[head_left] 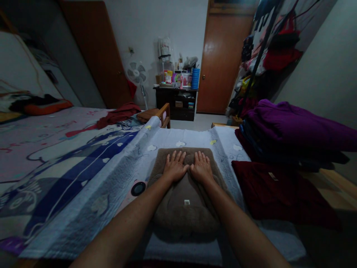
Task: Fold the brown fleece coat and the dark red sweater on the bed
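Observation:
A brown, soft-looking folded garment (184,219) lies in front of me on a pale blue sheet, with a small white tag showing on it. My left hand (175,166) rests flat on its far part, fingers spread and pointing away from me. Beside it, my right hand (201,166) presses flat on the same garment, its fingers also stretched out. The two thumbs almost meet in the middle. Partly hidden by my left forearm is a pink phone-like object (128,195) with a round black disc on it.
To the right lie a folded dark red garment (279,190) and a pile topped with purple cloth (301,124). A patterned bed (55,141) with loose clothes spreads left. Farther off stand a fan (136,72), a dark cabinet (175,106) and a wooden door (220,59).

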Motion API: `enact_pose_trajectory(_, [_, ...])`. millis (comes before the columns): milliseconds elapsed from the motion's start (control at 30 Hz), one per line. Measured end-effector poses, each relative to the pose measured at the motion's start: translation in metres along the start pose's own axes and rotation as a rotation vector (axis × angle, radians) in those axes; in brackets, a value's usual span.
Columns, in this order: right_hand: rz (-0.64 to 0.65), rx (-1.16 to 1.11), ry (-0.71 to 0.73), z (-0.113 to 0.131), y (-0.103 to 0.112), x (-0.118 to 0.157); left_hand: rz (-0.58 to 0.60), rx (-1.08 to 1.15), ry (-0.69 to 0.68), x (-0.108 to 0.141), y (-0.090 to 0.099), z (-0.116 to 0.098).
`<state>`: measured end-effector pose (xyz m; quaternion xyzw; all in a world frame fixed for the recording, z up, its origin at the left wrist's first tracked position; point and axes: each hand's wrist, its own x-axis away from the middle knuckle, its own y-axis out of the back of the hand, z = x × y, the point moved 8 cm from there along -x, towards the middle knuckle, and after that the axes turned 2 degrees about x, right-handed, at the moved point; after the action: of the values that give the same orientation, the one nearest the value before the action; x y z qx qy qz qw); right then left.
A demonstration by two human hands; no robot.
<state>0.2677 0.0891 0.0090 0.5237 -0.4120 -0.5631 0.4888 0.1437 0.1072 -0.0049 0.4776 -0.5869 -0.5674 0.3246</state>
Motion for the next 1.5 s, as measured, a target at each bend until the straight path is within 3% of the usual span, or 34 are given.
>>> enact_pose_trajectory(333, [-0.02, -0.029, 0.011, -0.001, -0.003, 0.0, -0.027, -0.002, -0.006, 0.002, 0.003, 0.0])
enact_pose_trajectory(633, [0.114, -0.251, 0.062, -0.021, 0.009, -0.019, -0.017, -0.004, 0.0, 0.0, -0.001, 0.001])
enact_pose_trajectory(867, [0.083, -0.054, -0.027, -0.033, -0.004, -0.003, -0.012, 0.011, 0.001, 0.0, 0.001, 0.001])
enact_pose_trajectory(1133, [0.093, -0.038, -0.034, -0.035, -0.011, -0.002, -0.03, 0.022, 0.0, 0.002, 0.004, 0.0])
enact_pose_trajectory(1333, [0.06, -0.061, -0.037, -0.035, -0.01, -0.001, -0.033, 0.043, -0.006, 0.004, 0.014, -0.003])
enact_pose_trajectory(1500, [0.052, -0.153, -0.012, -0.042, 0.0, 0.0, 0.082, 0.184, -0.048, 0.016, 0.031, 0.007])
